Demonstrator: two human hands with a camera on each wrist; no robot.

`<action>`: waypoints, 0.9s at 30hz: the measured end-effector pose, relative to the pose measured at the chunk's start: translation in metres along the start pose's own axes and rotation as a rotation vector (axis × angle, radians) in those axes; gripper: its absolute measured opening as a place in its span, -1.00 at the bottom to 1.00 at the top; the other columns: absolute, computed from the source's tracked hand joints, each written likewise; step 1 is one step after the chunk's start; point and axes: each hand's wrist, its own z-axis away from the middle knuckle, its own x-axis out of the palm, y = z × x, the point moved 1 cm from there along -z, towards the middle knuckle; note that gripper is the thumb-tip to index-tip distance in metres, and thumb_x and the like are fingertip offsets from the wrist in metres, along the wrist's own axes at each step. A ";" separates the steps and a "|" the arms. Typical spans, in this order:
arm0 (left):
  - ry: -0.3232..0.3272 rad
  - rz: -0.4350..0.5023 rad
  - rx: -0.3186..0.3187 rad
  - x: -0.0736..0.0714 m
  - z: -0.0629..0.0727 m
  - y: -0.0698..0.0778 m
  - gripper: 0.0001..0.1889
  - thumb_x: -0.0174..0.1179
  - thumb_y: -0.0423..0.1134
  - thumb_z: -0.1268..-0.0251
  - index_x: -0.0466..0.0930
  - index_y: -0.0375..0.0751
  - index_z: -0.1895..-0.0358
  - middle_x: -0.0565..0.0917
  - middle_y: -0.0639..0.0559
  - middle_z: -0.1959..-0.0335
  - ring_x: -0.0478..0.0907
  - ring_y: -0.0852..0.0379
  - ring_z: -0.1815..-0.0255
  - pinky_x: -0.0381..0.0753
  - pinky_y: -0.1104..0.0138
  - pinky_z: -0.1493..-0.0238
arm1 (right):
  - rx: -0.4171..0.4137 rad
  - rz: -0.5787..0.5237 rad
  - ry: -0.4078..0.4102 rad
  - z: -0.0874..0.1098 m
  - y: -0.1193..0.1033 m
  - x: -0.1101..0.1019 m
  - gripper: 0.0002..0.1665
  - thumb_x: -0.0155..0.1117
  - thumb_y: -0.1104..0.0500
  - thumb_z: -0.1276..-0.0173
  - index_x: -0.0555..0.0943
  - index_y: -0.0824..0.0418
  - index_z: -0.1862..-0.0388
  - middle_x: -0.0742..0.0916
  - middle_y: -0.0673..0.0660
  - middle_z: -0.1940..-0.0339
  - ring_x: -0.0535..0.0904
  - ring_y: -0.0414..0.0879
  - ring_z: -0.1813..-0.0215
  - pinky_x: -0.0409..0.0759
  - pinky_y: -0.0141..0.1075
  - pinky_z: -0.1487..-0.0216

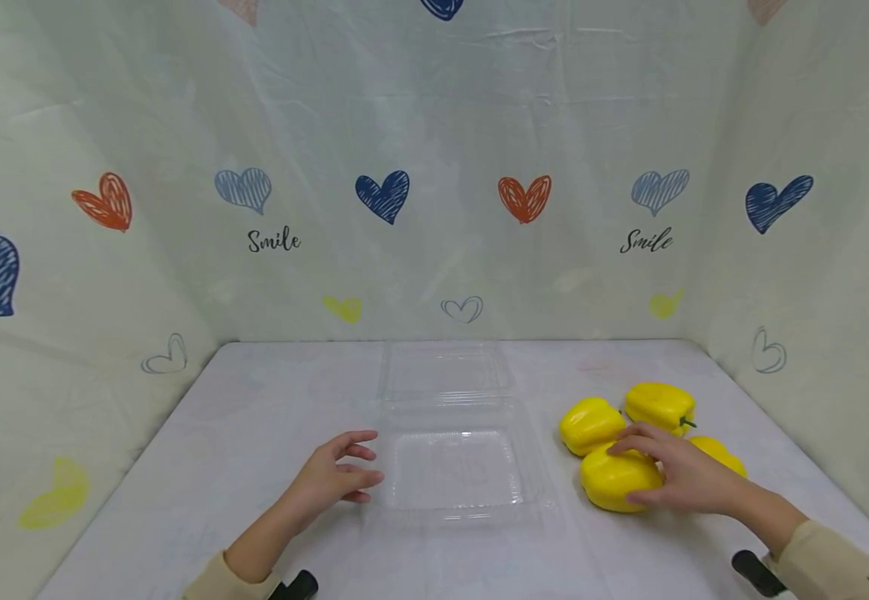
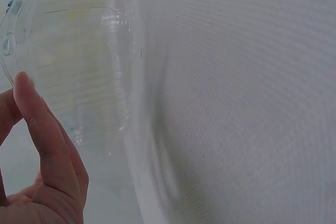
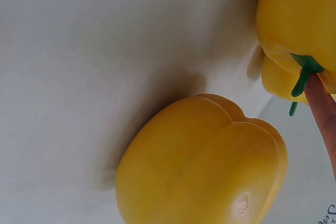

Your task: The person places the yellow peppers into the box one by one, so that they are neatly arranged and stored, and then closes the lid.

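Observation:
A clear plastic clamshell box lies on the table with its lid folded back behind it. Beside the box's left edge is my left hand, thumb and fingers spread apart and loosely bent. Whether its fingertips touch the rim cannot be told. My right hand has its thumb and fingers around the right end of the front yellow bell pepper. In the right wrist view, one finger lies by a green stem. Three more peppers sit close by: left, back and right, the last partly hidden.
A white cloth covers the table. Behind it and at both sides hangs a pale curtain printed with hearts. Black straps or mounts show at both wrists, beside beige sleeves.

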 end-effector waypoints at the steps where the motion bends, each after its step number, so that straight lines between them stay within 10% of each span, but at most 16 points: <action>1: 0.000 0.001 0.000 0.000 0.000 0.000 -0.36 0.35 -0.41 -0.04 0.32 -0.35 -0.25 0.45 -0.25 0.07 0.56 0.08 0.37 0.67 0.21 0.37 | -0.003 0.003 0.005 0.000 0.000 0.000 -0.46 0.44 -0.21 0.01 0.55 -0.07 0.05 0.51 -0.07 0.01 0.49 -0.07 0.04 0.58 -0.09 0.08; 27: 0.025 0.006 -0.015 0.002 0.000 0.000 -0.36 0.35 -0.44 -0.02 0.35 -0.33 -0.24 0.46 -0.22 0.07 0.57 0.08 0.38 0.67 0.20 0.39 | -0.104 -0.020 0.170 -0.021 -0.025 -0.014 -0.46 0.51 -0.06 0.01 0.55 -0.06 0.02 0.51 -0.13 0.03 0.47 -0.16 0.07 0.55 -0.32 0.17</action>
